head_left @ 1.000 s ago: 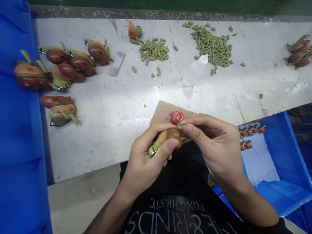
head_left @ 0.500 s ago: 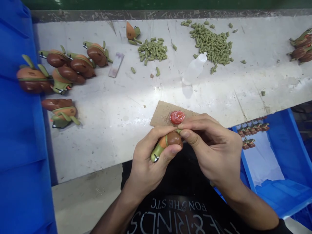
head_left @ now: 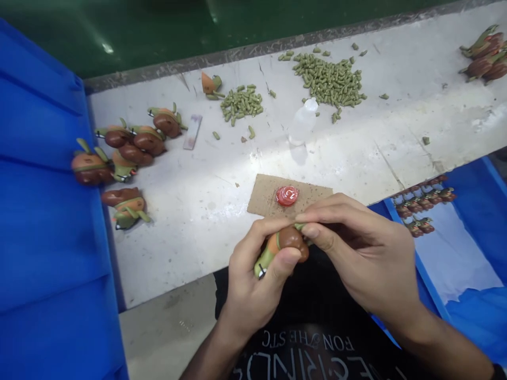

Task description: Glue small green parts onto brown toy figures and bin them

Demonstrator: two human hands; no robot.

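Two hands [head_left: 253,277] [head_left: 368,256] meet at a smooth, bulbous brown-and-green figurine [head_left: 290,240].

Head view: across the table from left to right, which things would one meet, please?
left group of brown-and-green figures, pale strip, single orange-and-green piece, left hand, right hand, far-right group of figures

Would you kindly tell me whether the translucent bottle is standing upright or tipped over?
Upright: the bottle stands base-down on the table, its narrow top raised above it.
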